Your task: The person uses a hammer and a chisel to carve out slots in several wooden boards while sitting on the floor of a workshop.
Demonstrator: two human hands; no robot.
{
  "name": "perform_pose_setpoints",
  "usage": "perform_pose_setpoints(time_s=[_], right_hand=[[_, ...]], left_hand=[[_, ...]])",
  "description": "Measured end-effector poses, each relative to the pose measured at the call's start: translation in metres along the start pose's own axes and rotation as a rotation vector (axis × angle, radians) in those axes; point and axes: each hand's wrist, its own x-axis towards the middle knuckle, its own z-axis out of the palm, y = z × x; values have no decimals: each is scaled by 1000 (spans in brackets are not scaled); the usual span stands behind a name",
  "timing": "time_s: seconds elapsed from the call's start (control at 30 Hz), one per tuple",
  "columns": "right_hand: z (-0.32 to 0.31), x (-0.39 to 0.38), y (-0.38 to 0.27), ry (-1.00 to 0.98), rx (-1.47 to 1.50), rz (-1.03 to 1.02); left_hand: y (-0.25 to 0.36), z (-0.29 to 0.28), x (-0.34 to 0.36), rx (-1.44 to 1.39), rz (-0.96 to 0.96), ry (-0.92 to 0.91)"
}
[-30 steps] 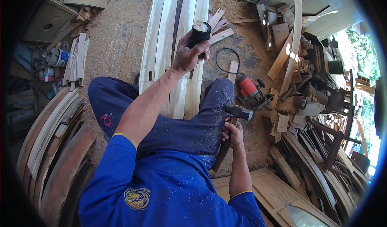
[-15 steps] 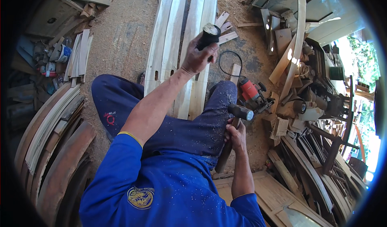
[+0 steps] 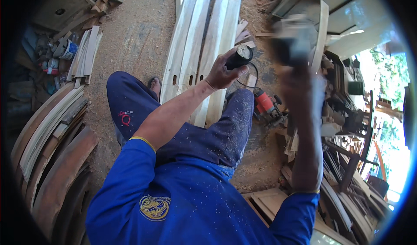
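My left hand (image 3: 220, 74) is closed around a black, round handle (image 3: 237, 59) with a pale, battered end facing up. Whatever is below the handle is hidden by the hand. Blurred by motion, my right hand (image 3: 297, 80) is raised on the right and grips a hammer (image 3: 295, 40), whose head is smeared. Between my legs lie long, pale wooden boards (image 3: 184, 49) with slots cut near their ends. The left hand is above these boards, close to the right one.
A red and black router (image 3: 266, 103) with a black cable lies beside my right knee. Curved planks (image 3: 47, 145) are stacked on the left, and wood scraps (image 3: 347, 193) pile up on the right. Sawdust covers the floor (image 3: 130, 40).
My right hand has swung the hammer up and forward from beside my right thigh. My left hand, with the black handle, has shifted slightly right and nearer to me.
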Motion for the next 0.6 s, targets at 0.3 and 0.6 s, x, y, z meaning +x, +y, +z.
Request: perform_pose_setpoints(time_s=[0.3, 0.6], right_hand=[[-51, 17, -18, 294, 278, -93], [-13, 5, -21, 51, 17, -226]], left_hand=[[-12, -11, -17, 124, 5, -20], [-22, -31, -34, 123, -50, -127]])
